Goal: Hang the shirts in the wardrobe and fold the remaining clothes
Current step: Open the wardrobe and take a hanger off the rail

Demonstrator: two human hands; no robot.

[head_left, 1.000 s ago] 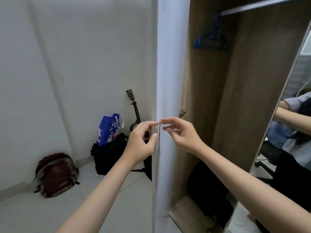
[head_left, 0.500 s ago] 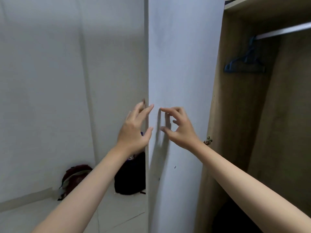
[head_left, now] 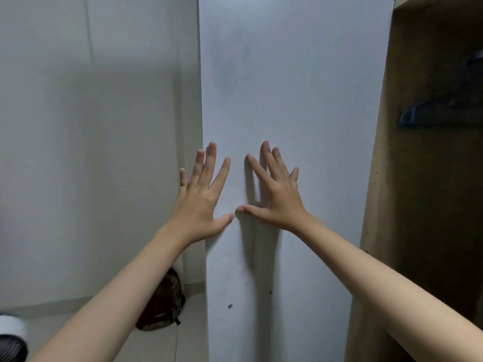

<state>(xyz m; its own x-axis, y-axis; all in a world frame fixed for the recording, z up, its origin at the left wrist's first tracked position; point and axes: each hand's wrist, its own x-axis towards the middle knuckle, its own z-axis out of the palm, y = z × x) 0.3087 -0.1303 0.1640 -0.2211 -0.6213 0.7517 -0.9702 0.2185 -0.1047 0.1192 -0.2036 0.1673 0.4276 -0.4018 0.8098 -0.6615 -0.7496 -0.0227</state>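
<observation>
The white wardrobe door (head_left: 287, 87) fills the middle of the view, swung wide and facing me. My left hand (head_left: 202, 197) lies flat on it near its left edge, fingers spread, holding nothing. My right hand (head_left: 274, 194) is flat on the door beside it, fingers spread too, thumbs nearly touching. To the right the wooden wardrobe interior (head_left: 431, 205) is in shadow, with a blue hanger (head_left: 418, 116) hanging inside. No shirts or other clothes are in view.
A white wall (head_left: 91, 152) stands left of the door. On the tiled floor below it lies a dark red backpack (head_left: 162, 307). A white and black object (head_left: 10, 340) sits at the bottom left corner.
The door has swung from edge-on to facing me. Both hands went from pinching its edge to lying flat on its face. The view has turned left; the bags and ukulele are hidden.
</observation>
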